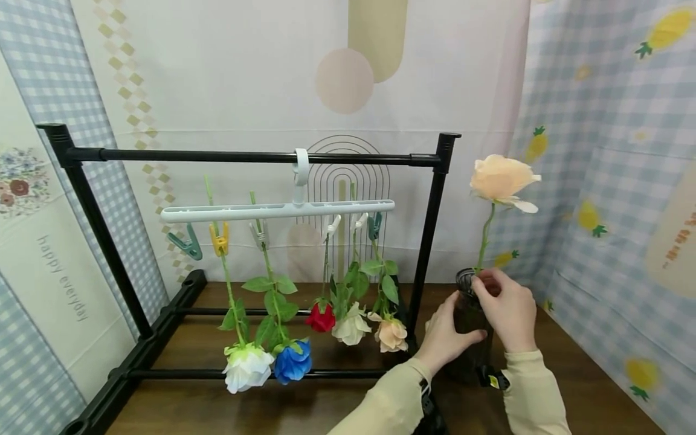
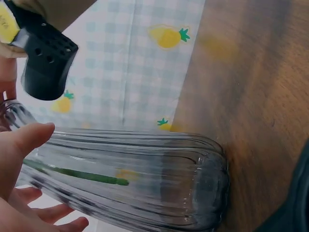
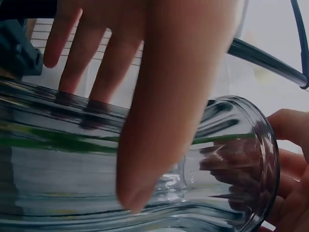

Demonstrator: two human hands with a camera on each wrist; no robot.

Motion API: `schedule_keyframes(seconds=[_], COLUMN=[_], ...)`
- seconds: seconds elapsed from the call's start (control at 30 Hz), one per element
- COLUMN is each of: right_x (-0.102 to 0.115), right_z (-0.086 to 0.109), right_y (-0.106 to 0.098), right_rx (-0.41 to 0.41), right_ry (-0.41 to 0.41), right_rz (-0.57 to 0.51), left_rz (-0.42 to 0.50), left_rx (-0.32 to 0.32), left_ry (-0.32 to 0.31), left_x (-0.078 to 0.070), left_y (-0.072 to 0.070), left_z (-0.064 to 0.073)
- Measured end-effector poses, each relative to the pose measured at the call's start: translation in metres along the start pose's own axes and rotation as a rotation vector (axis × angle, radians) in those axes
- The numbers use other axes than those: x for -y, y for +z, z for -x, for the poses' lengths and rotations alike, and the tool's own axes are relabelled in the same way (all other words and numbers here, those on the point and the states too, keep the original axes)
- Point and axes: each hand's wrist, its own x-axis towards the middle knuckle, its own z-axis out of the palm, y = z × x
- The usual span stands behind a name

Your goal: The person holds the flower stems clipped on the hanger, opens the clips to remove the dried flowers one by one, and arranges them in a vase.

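Note:
A peach rose (image 1: 501, 177) stands upright with its stem inside a ribbed clear glass vase (image 2: 164, 150) at the right of the table. My right hand (image 1: 507, 307) is at the vase mouth, pinching the stem with thumb and fingers. My left hand (image 1: 448, 335) holds the vase round its upper body, thumb on the near side and fingers behind. Through the glass in the left wrist view, the cut end of the green stem (image 2: 91, 176) hangs above the vase's base. The right wrist view shows the left thumb (image 3: 154, 121) across the glass.
A black rack (image 1: 244, 157) stands left of the vase. From it hangs a pale blue hanger (image 1: 277, 210) with clips holding several upside-down flowers, among them a white rose (image 1: 247, 367) and a blue rose (image 1: 293, 361). A checked cloth (image 1: 614, 241) lines the right side.

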Motion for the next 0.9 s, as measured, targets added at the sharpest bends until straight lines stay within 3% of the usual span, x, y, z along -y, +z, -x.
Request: schedule_keyframes(seconds=[0.37, 0.9], right_x=[-0.001, 0.0], right_z=[0.004, -0.003], right_y=[-0.004, -0.013], right_rx=[0.076, 0.224], right_ry=[-0.069, -0.028], right_rz=[0.003, -0.002], left_rz=[-0.089, -0.127], left_rx=[-0.04, -0.04], left_ry=[0.031, 0.048], left_x=[0.006, 0.008], left_y=[0.008, 0.006], left_z=[-0.001, -0.003])
